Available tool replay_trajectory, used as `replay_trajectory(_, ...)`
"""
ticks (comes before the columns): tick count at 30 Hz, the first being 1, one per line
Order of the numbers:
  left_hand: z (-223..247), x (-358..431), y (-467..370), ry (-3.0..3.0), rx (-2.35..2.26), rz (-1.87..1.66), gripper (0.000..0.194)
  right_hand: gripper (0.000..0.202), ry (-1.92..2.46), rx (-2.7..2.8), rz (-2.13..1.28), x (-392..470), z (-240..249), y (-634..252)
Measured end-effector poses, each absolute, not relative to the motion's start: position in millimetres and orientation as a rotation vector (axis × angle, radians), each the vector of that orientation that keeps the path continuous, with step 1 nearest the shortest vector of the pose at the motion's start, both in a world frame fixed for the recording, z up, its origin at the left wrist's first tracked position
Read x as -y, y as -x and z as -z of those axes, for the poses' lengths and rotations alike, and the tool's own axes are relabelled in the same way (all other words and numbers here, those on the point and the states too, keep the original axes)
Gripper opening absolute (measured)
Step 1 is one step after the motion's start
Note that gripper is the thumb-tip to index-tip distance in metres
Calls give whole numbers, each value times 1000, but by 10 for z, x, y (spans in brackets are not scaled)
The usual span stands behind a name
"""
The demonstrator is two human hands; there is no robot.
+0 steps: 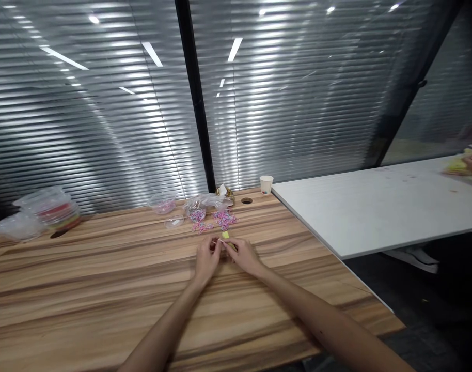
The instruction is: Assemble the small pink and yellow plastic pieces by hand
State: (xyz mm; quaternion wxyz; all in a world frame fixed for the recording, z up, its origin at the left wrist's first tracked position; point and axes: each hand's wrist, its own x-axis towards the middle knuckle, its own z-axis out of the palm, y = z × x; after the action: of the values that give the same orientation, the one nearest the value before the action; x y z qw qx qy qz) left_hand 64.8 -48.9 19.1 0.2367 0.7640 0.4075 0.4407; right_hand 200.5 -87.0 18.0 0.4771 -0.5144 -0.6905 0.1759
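Pinching small pale item (pixel 221 241), both hands (pixel 207 254) (pixel 242 254)

White glare streaks through the slats of the blinds (pixel 259 108), with hard bright strips and dots glinting across them. Down on the wooden table (pixel 104 294) it's softer, even light, faint shadows hugging the forearms. The white table (pixel 394 206) gleams pale; the floor (pixel 445 315) beneath sinks almost to black, as does the top right corner. Wide-angle stretch at the edges, smearing at far right, and the small pale thing (pixel 220 241) between the fingertips (pixel 218 247) is too soft to make out.
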Motion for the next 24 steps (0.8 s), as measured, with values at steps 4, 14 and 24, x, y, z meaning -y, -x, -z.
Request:
replay_trajectory(4, -228, 520, -652, -2156, -1097, -1221, 20, 23, 1326, 1622, -462, 848, -174, -2018)
replay_trajectory(14, -249, 542, -664, -2093, -914, -1180, 19, 25, 1384, 1556, -558, 790, -103, -2032)
replay_trajectory(24, -217, 472, -650, -1857, -814, -1114, 18, 25, 1349, 1588, -590, 790, -110, -2035)
